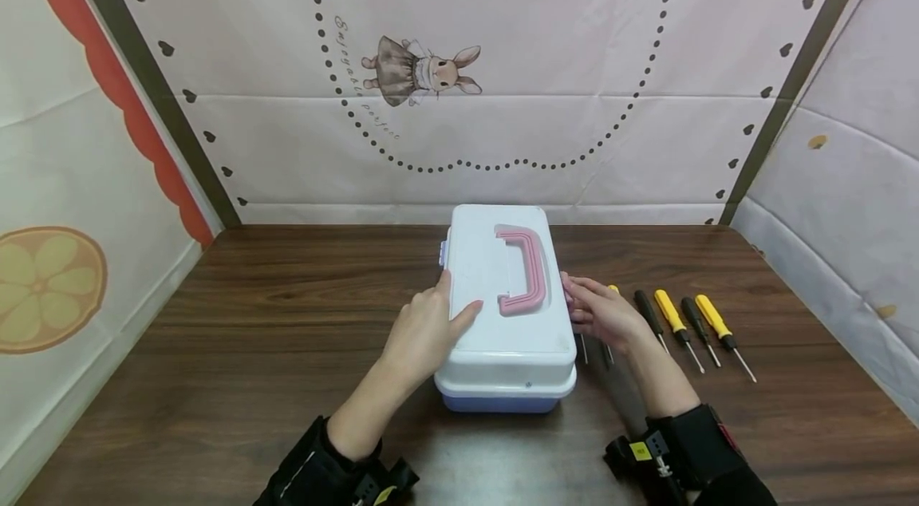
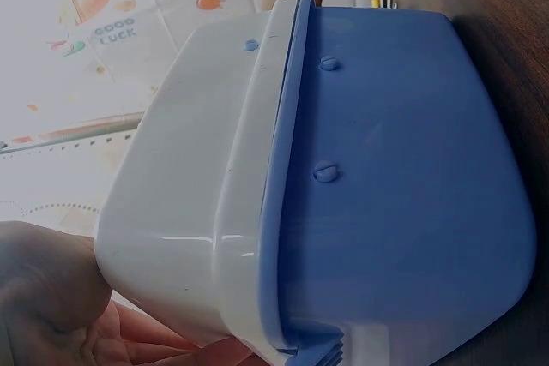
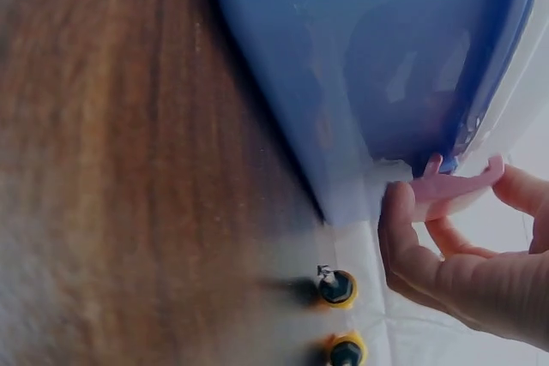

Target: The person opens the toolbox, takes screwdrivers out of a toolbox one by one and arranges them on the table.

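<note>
A toolbox (image 1: 470, 338) with a white lid, a blue base and a pink carry handle (image 1: 533, 270) stands on the table, lid down. My left hand (image 1: 424, 326) holds its left edge, thumb on the lid and fingers along the side. At the right side, my right hand (image 1: 603, 310) pinches a pink latch (image 3: 455, 188), tilted outward from the box in the right wrist view. A blue latch (image 2: 319, 349) shows near the left fingers in the left wrist view.
Several screwdrivers with yellow or black handles lie right of the box, among them a yellow one (image 1: 712, 318) and a black one (image 1: 695, 317). My right hand partly covers some of them. Printed white cloth (image 1: 546, 35) walls the wooden table (image 1: 287, 314) at back and sides.
</note>
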Demonstrator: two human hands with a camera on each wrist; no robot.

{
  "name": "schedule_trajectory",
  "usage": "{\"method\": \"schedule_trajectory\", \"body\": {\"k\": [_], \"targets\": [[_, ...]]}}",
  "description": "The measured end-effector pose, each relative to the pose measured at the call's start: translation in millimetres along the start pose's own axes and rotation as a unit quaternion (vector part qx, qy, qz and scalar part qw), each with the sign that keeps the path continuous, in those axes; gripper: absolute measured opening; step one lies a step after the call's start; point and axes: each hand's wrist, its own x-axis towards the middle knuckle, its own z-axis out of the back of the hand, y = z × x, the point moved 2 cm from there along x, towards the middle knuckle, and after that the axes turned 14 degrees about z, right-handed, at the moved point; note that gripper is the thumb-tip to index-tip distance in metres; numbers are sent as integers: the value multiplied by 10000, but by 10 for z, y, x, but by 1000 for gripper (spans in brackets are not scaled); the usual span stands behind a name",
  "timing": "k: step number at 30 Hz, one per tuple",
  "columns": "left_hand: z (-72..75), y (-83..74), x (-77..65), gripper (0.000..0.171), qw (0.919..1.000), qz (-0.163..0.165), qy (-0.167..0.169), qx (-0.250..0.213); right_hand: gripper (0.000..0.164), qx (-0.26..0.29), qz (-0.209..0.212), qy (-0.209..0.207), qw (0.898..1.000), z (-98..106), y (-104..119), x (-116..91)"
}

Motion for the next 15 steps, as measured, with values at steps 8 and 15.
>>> {"method": "schedule_trajectory", "body": {"k": [8,15], "targets": [[-12,3,4,68,10000,73,8,20,54,-606,109,-253,9978,-42,49,-8],[-7,-14,0,69,9999,113,5,47,52,-611,147,-150,9979,-33,-2,4]]}}
